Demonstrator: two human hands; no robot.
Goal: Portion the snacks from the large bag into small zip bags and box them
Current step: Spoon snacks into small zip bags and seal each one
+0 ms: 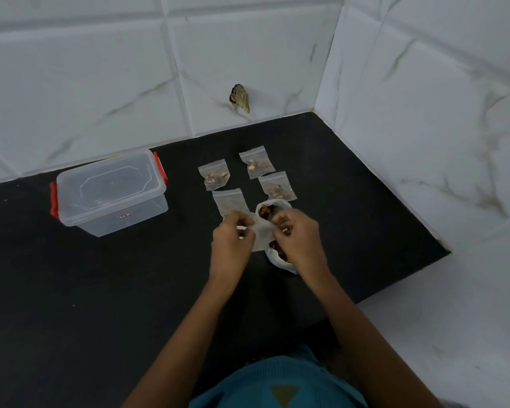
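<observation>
Clear box (112, 192), lid on, red latches, stands far left. 3 filled zip bags (217, 177) lie flat to its right, with 1 empty zip bag (230, 203) nearer. 5th zip bag (261, 235) is raised and empty, overlapping the open white large bag (283, 205) of brown snacks.

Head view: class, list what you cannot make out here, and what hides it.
The small zip bag, head view: mouth covered by the left hand and right hand pinching it; contents unclear.
The large bag, head view: middle hidden behind the right hand.
The box label, head view: too small to read.
The dark thing on the wall, head view: too blurred to name.
</observation>
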